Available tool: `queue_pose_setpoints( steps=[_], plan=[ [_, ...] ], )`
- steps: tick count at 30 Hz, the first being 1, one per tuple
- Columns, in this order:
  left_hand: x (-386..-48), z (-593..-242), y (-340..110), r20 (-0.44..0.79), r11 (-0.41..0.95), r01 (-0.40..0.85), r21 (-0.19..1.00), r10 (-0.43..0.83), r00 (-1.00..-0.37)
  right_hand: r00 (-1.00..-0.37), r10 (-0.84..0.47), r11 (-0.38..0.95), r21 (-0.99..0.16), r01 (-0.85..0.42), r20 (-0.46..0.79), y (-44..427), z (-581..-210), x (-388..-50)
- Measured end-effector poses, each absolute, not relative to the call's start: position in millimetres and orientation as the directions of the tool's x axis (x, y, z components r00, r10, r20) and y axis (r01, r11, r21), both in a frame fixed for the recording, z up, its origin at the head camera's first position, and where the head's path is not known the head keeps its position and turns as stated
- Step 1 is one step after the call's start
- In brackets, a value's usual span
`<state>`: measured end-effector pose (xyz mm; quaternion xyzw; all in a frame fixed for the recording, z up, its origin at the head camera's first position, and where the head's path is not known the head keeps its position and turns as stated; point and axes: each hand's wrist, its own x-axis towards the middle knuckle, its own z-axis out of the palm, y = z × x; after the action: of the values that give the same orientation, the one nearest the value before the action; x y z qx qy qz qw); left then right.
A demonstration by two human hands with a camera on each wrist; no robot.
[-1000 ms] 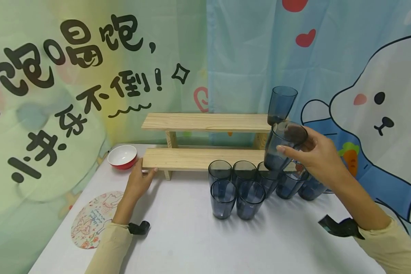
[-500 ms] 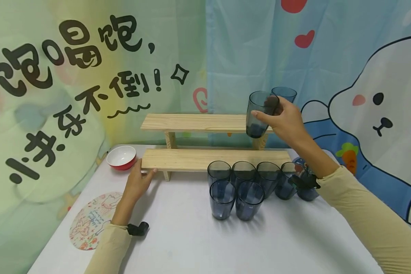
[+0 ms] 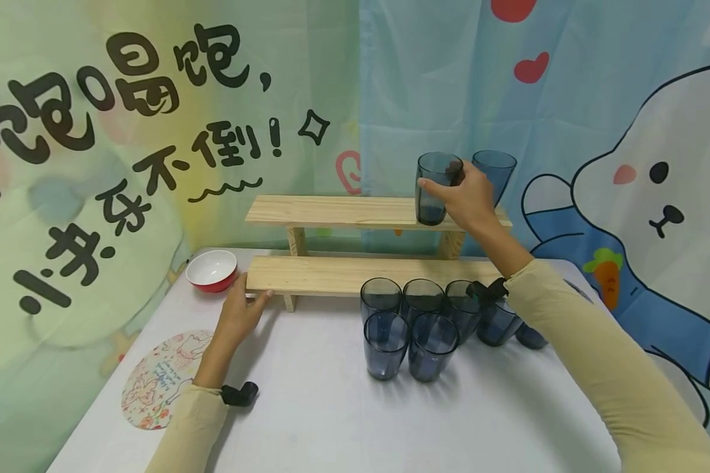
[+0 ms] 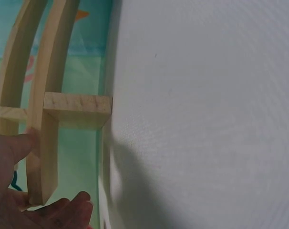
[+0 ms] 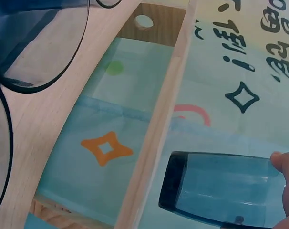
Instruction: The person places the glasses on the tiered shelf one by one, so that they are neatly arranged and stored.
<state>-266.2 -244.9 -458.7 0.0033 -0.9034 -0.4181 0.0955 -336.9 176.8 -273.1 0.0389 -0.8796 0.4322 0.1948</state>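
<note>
The right hand (image 3: 470,197) grips a blue tinted glass (image 3: 430,207), thumb on its near side, holding it upright with the mouth up. The glass is just left of that hand, at the right part of the upper shelf (image 3: 331,210); whether its base touches the wood, I cannot tell. Just behind the right hand, to its right, another glass (image 3: 497,174) stands at the shelf's end. Below the hand runs the lower shelf (image 3: 331,272), and in front of that, lower down and nearer the person, seven matching glasses (image 3: 386,348) stand close together on the white table (image 3: 319,407), those furthest right partly covered by the right sleeve (image 3: 591,341). Well to the left, the left hand (image 3: 239,309) grips the lower shelf's left end, its thumb on the front edge and its fingers round the corner. Just beyond the left hand, to its left, sits a red bowl (image 3: 204,286) with a white inside. Nearer the person, partly under the left forearm's outline, lies a round printed mat (image 3: 160,384). A printed curtain (image 3: 414,79) hangs behind both hands.
</note>
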Motion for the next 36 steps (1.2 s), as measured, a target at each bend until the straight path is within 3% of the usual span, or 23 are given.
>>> queue_pose_setpoints(
  steps=[18,36],
  plan=[
    [-262.5,-454.6,-240.7,0.149,0.651,0.057,0.757,-0.086,-0.985,-0.904,0.227,0.579,-0.797,-0.173,0.362,176.7,-284.1,-357.9],
    [-262.8,-454.3,-241.1,0.157,0.651,0.064,0.756,-0.086,-0.984,-0.952,0.174,0.633,-0.769,-0.088,0.253,181.8,-287.0,-358.5]
  ],
)
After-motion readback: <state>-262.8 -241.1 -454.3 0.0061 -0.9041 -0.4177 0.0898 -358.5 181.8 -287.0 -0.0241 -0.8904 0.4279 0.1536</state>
